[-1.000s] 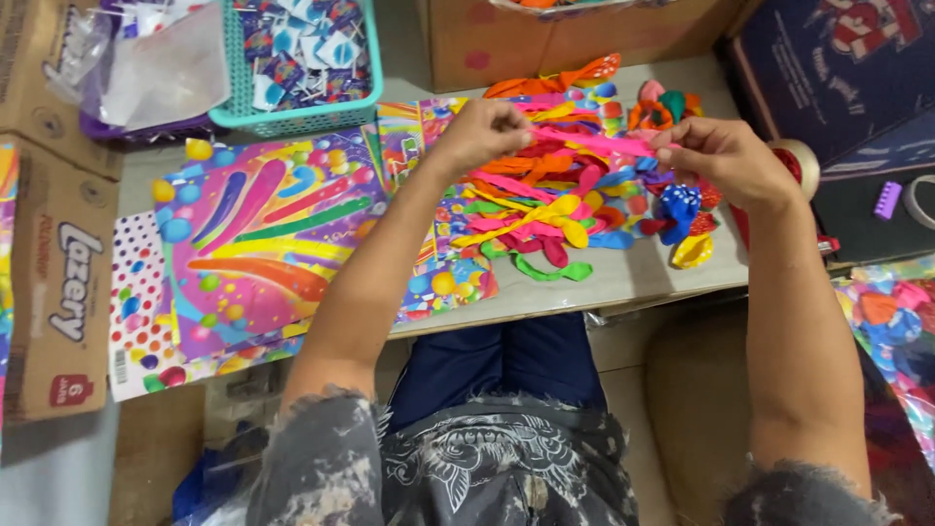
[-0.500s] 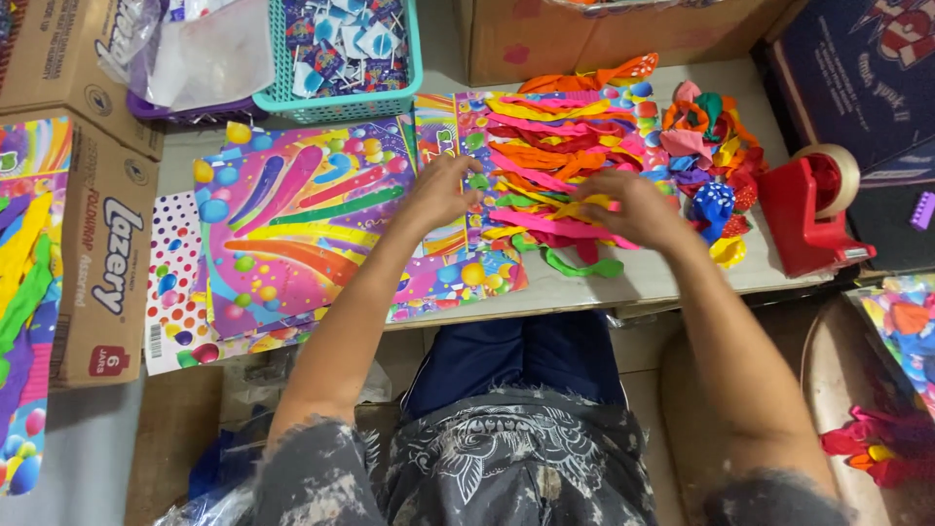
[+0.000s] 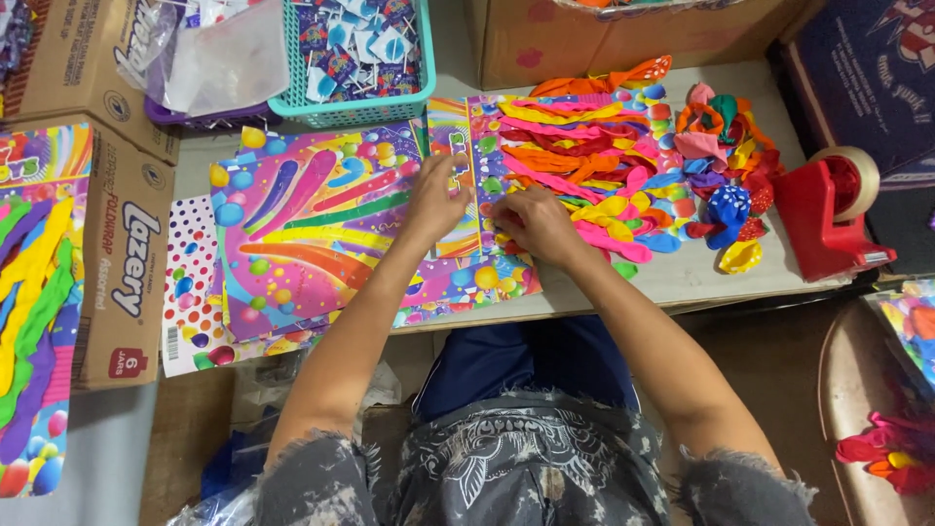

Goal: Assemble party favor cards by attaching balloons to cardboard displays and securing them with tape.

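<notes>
Left hand (image 3: 435, 200), right hand (image 3: 534, 224) pressing multicoloured balloon card (image 3: 458, 146); red tape dispenser (image 3: 828, 219) right

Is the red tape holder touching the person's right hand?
Apart. The head view shows the red tape holder at the table's right end, with a heap of loose balloons lying between it and the right hand.
</notes>
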